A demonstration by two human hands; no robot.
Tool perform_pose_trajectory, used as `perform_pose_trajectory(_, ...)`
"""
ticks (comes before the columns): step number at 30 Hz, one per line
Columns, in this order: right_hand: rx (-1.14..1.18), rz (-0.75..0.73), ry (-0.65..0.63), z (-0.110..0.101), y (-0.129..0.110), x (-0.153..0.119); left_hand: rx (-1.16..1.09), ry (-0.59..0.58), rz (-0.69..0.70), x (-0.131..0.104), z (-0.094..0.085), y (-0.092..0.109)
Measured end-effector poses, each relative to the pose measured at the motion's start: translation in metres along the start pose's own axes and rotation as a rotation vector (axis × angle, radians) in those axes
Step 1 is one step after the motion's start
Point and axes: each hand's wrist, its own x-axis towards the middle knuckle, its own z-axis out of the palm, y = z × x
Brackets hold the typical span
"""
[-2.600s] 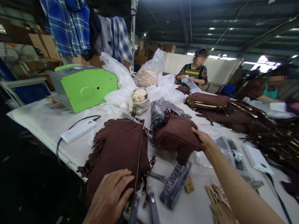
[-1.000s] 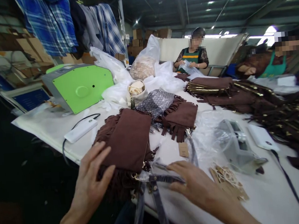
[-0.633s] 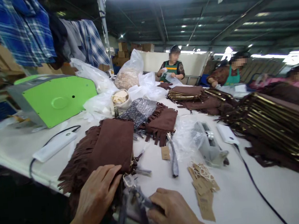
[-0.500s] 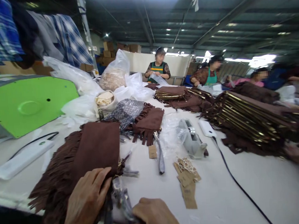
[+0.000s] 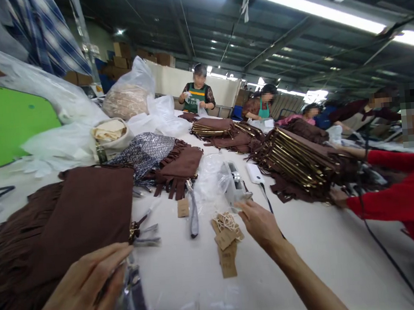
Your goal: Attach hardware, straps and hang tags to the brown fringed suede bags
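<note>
A large dark-brown fringed bag (image 5: 96,202) lies flat on the left of the table. My left hand (image 5: 84,289) is at its lower right corner, fingers closed around a grey strap (image 5: 134,294) wrapped in clear plastic. My right hand (image 5: 261,225) reaches to the front of a grey tape dispenser (image 5: 233,181); its fingertips are drawn together there, and what they pinch is too small to make out. Just left of that hand lie brown card tags (image 5: 227,253) with white strings. Another plastic-wrapped strap (image 5: 193,213) lies beside a single tag (image 5: 183,208).
A smaller fringed bag (image 5: 183,169) rests by a patterned grey cloth (image 5: 144,152). Brown bags with gold zips (image 5: 300,159) are stacked to the right. A white box (image 5: 255,174) trails a black cable. A co-worker's red sleeve (image 5: 393,197) reaches in from the right; others work behind.
My right hand has left the wrapped strap and moved forward and right to the tape dispenser. My left hand stays by the bag's corner. The view has swung right, showing more of the red-sleeved co-worker.
</note>
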Motion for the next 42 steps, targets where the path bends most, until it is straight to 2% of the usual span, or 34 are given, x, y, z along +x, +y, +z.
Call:
perform_pose_trajectory(2,-0.106,-0.031,-0.113,0.012,-0.005,0.007,-0.043,-0.044,0.092,0.009,0.004,0.018)
perform_pose_trajectory(4,-0.157,0.000,-0.182,0.022,-0.009,0.013,-0.051,-0.100,0.168,0.014,0.009,0.029)
perform_pose_trajectory(7,-0.123,0.016,-0.173,0.028,-0.008,0.020,-0.059,-0.140,0.219,0.016,0.014,0.039)
perform_pose_trajectory(10,-0.040,0.030,-0.108,0.020,0.001,0.026,-0.114,-0.160,0.189,0.016,0.016,0.049)
perform_pose_trajectory(14,0.138,0.082,-0.026,-0.010,0.005,0.034,-0.292,-0.143,0.062,0.027,0.021,0.066)
perform_pose_trajectory(16,0.415,0.151,-0.028,-0.029,-0.001,0.037,-0.411,-0.150,-0.019,0.040,0.026,0.077)
perform_pose_trajectory(19,0.926,0.216,-0.059,-0.056,-0.018,0.042,-0.577,-0.247,-0.176,0.069,0.036,0.092)
perform_pose_trajectory(23,1.283,0.177,-0.134,-0.081,-0.045,0.044,-0.775,-0.338,-0.347,0.108,0.052,0.105)
perform_pose_trajectory(25,1.414,0.172,-0.206,-0.087,-0.057,0.041,-0.874,-0.363,-0.389,0.121,0.058,0.109)
perform_pose_trajectory(28,1.558,0.167,-0.303,-0.090,-0.074,0.035,-1.057,-0.411,-0.423,0.127,0.061,0.112)
perform_pose_trajectory(32,1.681,0.212,-0.405,-0.086,-0.089,0.029,-1.298,-0.477,-0.512,0.116,0.060,0.111)
perform_pose_trajectory(35,1.722,0.246,-0.450,-0.076,-0.093,0.028,-1.481,-0.504,-0.689,0.101,0.059,0.106)
perform_pose_trajectory(37,1.633,0.247,-0.394,-0.067,-0.093,0.027,-1.589,-0.516,-0.821,0.092,0.056,0.102)
perform_pose_trajectory(39,1.416,0.196,-0.209,-0.060,-0.094,0.023,-1.639,-0.488,-0.946,0.085,0.052,0.099)
perform_pose_trajectory(40,1.275,0.136,-0.092,-0.057,-0.095,0.019,-1.650,-0.457,-1.005,0.083,0.050,0.097)
perform_pose_trajectory(42,1.005,-0.076,0.097,-0.055,-0.100,0.008,-1.682,-0.385,-1.108,0.079,0.046,0.095)
